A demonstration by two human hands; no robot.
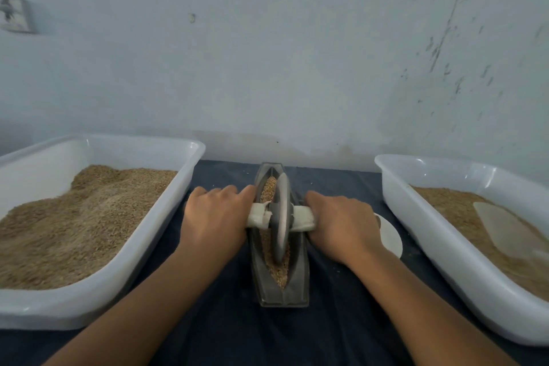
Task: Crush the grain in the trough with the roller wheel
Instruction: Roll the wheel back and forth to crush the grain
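- Both hands worked the wheel [281,218] at mid-trough; the metal disc stood upright on edge in the grain [269,187], w/ the trough [297,288] lying on a dark cloth [225,333] btwn two white tubs.
- L hand [215,218] curled round the wrapped axle [260,215] on its side; R hand [341,223] gripped the other end. Fingertips were tucked under, so how tightly they clenched couldn't be told.
- Key relation: trough's long axis ran straight away from the person, toward the wall; axle lay square across it. Hands sat level, one each side, neither nearer the wheel.
- Grain showed both ahead of & behind the disc, so any next stroke looked bound to run fore-aft along the channel, w/ even push from both hands lest the disc tip.
- L tub [190,157] held a heap of grain; R tub [386,175] held grain plus a pale scoop [505,229]. A white disc [390,235] peeked out by the R hand.
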